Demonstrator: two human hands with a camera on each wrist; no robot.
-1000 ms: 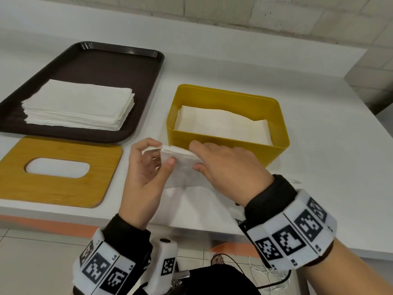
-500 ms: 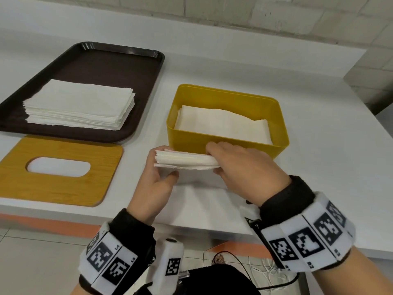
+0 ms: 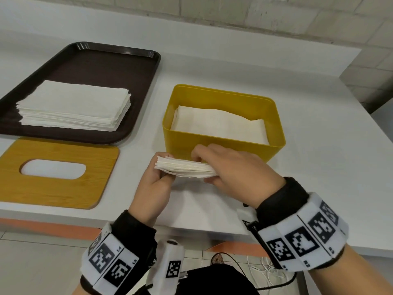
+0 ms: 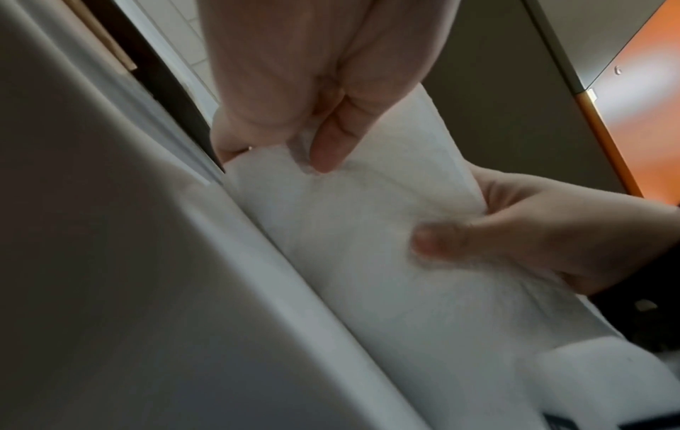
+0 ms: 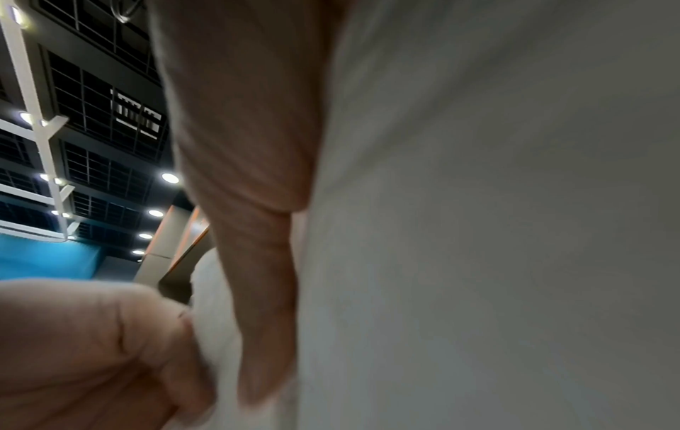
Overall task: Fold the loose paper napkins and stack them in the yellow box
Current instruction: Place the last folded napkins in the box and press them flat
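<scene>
While pinching folded napkins (image 3: pixel 185 168), both hands, tight grip

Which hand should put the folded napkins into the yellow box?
Probably the right hand. It grips the folded napkins on the side nearest the yellow box, just in front of its wall. The left hand holds the far end.

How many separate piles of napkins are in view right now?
3: a stack on the brown tray, a layer in the yellow box, and a folded bundle held by left hand and right hand.
</scene>
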